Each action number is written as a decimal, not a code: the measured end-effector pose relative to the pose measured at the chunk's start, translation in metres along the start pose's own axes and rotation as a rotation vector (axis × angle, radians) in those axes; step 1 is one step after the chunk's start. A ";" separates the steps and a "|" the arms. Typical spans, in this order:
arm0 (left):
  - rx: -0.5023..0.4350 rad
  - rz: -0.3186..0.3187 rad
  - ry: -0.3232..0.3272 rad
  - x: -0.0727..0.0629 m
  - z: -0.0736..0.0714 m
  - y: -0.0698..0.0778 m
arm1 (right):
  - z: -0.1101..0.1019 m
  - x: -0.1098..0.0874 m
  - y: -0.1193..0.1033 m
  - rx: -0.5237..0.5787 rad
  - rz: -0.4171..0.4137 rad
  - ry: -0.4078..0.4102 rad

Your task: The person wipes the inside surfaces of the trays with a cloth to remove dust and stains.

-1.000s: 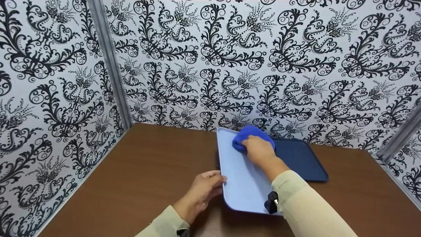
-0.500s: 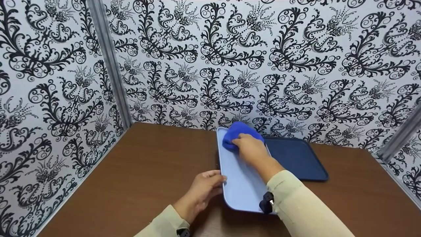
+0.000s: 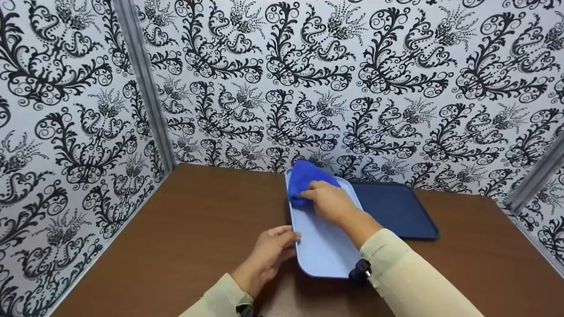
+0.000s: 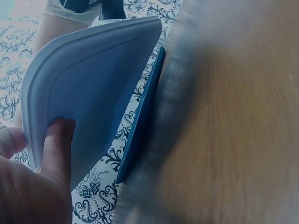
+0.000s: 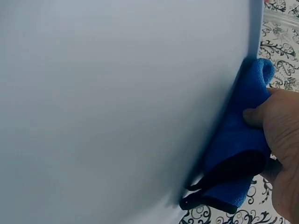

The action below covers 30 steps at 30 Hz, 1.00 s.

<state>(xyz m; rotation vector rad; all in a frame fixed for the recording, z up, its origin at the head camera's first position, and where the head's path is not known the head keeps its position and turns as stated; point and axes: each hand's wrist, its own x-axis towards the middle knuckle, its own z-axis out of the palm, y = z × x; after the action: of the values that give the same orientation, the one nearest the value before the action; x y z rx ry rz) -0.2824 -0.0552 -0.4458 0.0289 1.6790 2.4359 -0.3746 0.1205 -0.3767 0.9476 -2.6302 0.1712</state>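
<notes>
A light blue tray (image 3: 324, 246) is held tilted above the table. My left hand (image 3: 271, 253) grips its left edge; in the left wrist view the thumb (image 4: 58, 147) and fingers pinch that rim from both sides. My right hand (image 3: 332, 202) holds a folded blue cloth (image 3: 308, 178) against the tray's far left corner. In the right wrist view the cloth (image 5: 238, 135) has dark edging and lies along the tray's side, with the thumb (image 5: 254, 116) pressing on it.
A dark blue tray (image 3: 392, 211) lies on the brown wooden table (image 3: 211, 211), behind and right of the light one. Patterned walls (image 3: 308, 79) stand at the back and left of the table. A camera (image 3: 361, 268) is strapped to the right wrist.
My right hand has slid the cloth leftward across the far end of the tray, from its right part to the far left corner. My left hand keeps its grip on the edge.
</notes>
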 end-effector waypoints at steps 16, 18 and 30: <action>-0.022 0.007 0.007 0.001 -0.001 -0.001 | -0.012 -0.032 0.008 0.026 -0.267 0.040; -0.023 0.011 0.004 0.002 0.000 -0.001 | -0.012 -0.037 0.013 0.035 -0.284 0.048; -0.032 0.030 0.021 0.000 0.001 0.000 | -0.007 -0.062 0.048 0.104 -0.209 0.039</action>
<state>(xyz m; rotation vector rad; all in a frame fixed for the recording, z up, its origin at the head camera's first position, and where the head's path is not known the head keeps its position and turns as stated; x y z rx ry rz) -0.2826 -0.0539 -0.4458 0.0237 1.6599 2.4926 -0.3591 0.1960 -0.3917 1.2324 -2.4868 0.2735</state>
